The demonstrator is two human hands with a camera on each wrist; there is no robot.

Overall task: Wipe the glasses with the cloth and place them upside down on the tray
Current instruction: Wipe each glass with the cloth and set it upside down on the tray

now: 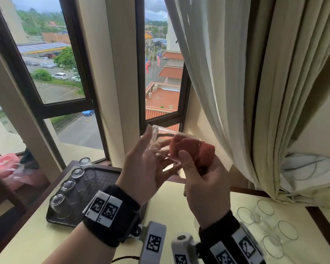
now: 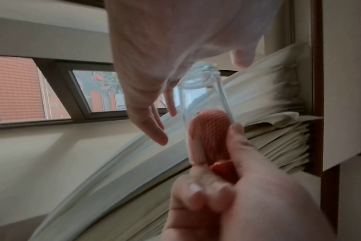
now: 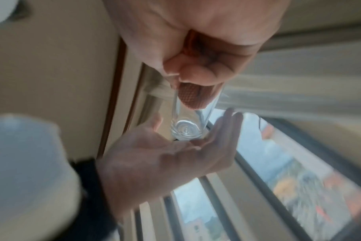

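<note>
A clear glass (image 1: 161, 144) lies sideways in the air before the window, base to the left. My right hand (image 1: 200, 180) grips an orange waffle cloth (image 1: 191, 149) pushed into the glass's mouth, thumb on the outside of the rim. My left hand (image 1: 147, 164) is open, its straight fingers around the thick base. The left wrist view shows the cloth (image 2: 208, 130) inside the glass (image 2: 202, 94); the right wrist view shows the glass's base (image 3: 186, 129) above my left palm (image 3: 165, 154). On the dark tray (image 1: 105, 178) at left, several glasses (image 1: 58, 204) stand upside down.
Several upright glasses (image 1: 265, 207) stand on the pale yellow table (image 1: 170, 216) at the right. A cream curtain (image 1: 255, 92) hangs close behind my right hand. The window frame (image 1: 185, 103) lies beyond the glass. A pink bag (image 1: 6, 164) sits at far left.
</note>
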